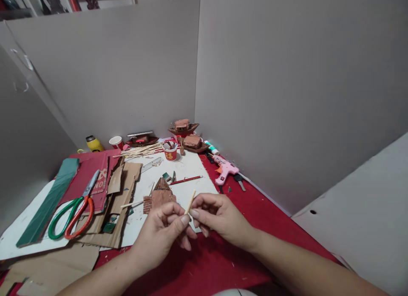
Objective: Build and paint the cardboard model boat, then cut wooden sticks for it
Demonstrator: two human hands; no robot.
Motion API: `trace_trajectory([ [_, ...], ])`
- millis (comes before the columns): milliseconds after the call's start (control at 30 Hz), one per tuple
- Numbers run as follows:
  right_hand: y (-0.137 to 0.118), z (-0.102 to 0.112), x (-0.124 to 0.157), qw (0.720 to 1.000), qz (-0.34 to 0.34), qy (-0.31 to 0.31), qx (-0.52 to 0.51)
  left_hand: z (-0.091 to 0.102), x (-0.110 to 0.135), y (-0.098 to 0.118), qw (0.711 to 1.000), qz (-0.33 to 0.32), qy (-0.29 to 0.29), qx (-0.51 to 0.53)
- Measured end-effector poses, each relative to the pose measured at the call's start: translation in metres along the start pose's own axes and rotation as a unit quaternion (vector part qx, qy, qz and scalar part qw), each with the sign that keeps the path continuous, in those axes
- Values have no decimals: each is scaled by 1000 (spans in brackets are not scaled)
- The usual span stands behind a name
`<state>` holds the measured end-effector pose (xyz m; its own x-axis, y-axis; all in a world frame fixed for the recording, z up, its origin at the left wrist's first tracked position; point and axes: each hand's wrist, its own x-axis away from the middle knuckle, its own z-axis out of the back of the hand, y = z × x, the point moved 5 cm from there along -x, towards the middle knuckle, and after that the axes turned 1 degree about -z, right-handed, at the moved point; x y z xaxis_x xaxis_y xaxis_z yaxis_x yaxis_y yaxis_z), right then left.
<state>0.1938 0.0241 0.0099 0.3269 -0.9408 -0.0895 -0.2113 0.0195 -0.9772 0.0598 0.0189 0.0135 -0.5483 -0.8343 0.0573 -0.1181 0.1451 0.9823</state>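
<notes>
A short pale stick point(190, 201) pinched at the fingertips of both hands, just above the near edge of the white sheet point(191, 183).
The left hand point(167, 229) and right hand point(219, 215) meet with thumbs and fingertips drawn narrow on its lower end — the upper end stands free, tilted; just beyond the left hand, a brown model piece point(162, 198) lies on the sheet, a red pencil point(186, 180) behind it, while scissors point(85, 198) rest on cardboard to the left — and a pink glue gun point(226, 169) sits on the red-covered bench point(258, 219) to the right.
</notes>
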Motion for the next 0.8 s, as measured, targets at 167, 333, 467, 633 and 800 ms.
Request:
trace_trajectory([
  [167, 1, -1, 0, 1000, -3, -6, 1, 0, 1, -1, 1000, 9, 3, 2],
  [333, 2, -1, 1, 1000, -14, -16, 6, -2, 3, -2, 1000, 13, -3, 1],
  [467, 3, -1, 1, 1000, -9, -12, 10, -1, 1, -5, 1000, 15, -6, 9],
  [633, 1, 7, -2, 999, 23, 43, 5, -5, 2, -6, 997, 34, -30, 55],
  [800, -11, 24, -5, 987, 85, 140, 1, -14, 3, -9, 986, 73, -82, 127],
])
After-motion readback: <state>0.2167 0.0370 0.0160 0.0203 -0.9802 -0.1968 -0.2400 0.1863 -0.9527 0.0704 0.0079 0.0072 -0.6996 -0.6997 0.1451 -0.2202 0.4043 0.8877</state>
